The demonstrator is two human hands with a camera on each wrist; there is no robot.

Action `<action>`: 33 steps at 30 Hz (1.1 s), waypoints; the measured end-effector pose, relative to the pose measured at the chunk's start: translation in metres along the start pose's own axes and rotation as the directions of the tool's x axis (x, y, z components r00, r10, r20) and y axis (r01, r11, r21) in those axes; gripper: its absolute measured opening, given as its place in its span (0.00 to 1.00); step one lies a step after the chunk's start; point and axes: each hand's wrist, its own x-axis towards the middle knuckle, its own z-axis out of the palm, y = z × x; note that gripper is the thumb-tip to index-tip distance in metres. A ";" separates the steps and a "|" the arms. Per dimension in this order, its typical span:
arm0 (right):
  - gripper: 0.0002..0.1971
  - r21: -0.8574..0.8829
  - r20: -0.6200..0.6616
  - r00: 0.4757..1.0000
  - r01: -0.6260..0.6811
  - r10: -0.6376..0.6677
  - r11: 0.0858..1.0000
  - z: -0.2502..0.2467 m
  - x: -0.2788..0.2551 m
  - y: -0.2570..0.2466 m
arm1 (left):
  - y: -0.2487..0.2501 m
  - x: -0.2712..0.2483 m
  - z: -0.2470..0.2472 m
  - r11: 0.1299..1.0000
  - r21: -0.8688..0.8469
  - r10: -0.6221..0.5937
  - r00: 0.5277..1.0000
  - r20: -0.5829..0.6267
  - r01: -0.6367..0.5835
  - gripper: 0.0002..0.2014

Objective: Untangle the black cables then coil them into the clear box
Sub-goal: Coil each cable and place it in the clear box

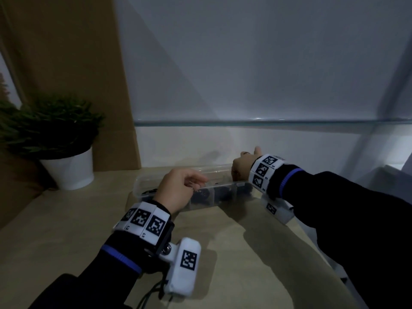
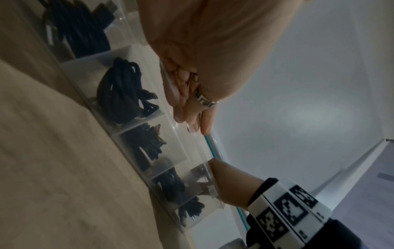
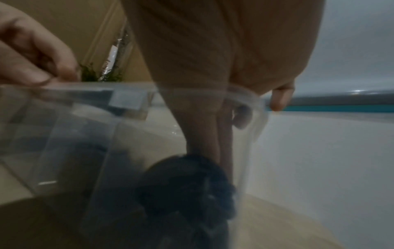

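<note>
Clear plastic forms the long, narrow box [image 1: 142,186], which lies on the pale wooden tabletop [image 1: 66,230] close to the white wall and is split by thin dividers into a row of small compartments. Black cables [image 2: 125,94] sit in those compartments as separate bundles, each a dark, tightly looped coil with a plug end or two poking out; the left wrist view shows at least four such bundles in a line. The left hand [image 1: 180,188] hangs over the near long rim around the middle of the box, its ringed fingers loosely curled above the compartments and gripping nothing that can be seen. The right hand [image 1: 242,166] is at the right-hand end of the box: in the right wrist view its fingers [image 3: 204,131] reach straight down inside the end compartment and their tips touch the top of the cable coil [image 3: 187,185] lying on the bottom there, while the thumb sticks out above the rim; whether the fingers pinch the coil or only press on it cannot be told. A green plant in a white pot [image 1: 69,170] stands on the tabletop to the left, well apart from the box.
</note>
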 end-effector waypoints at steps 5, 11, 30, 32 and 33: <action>0.03 -0.082 -0.097 0.995 -0.006 -0.002 0.997 -0.004 -0.005 -0.007 | 0.006 -0.002 -0.002 1.000 -0.009 0.013 0.999 -0.036 -0.014 0.16; 0.17 0.144 0.114 0.982 0.133 -0.150 0.981 -0.023 -0.005 0.017 | 0.005 -0.002 -0.001 1.000 -0.024 0.008 0.999 -0.045 -0.010 0.16; 0.14 0.522 -0.159 0.983 0.005 0.091 0.853 0.013 -0.036 0.019 | 0.013 -0.007 -0.006 0.999 0.032 0.008 1.000 -0.028 -0.007 0.22; 0.17 0.578 -0.206 0.969 0.006 0.139 0.816 0.017 -0.052 0.018 | 0.018 -0.010 -0.007 0.999 0.052 -0.005 1.000 -0.029 0.006 0.23; 0.18 0.599 -0.233 0.960 0.017 0.154 0.800 0.017 -0.061 0.018 | 0.021 -0.012 -0.008 0.997 0.070 -0.014 0.999 -0.035 0.016 0.23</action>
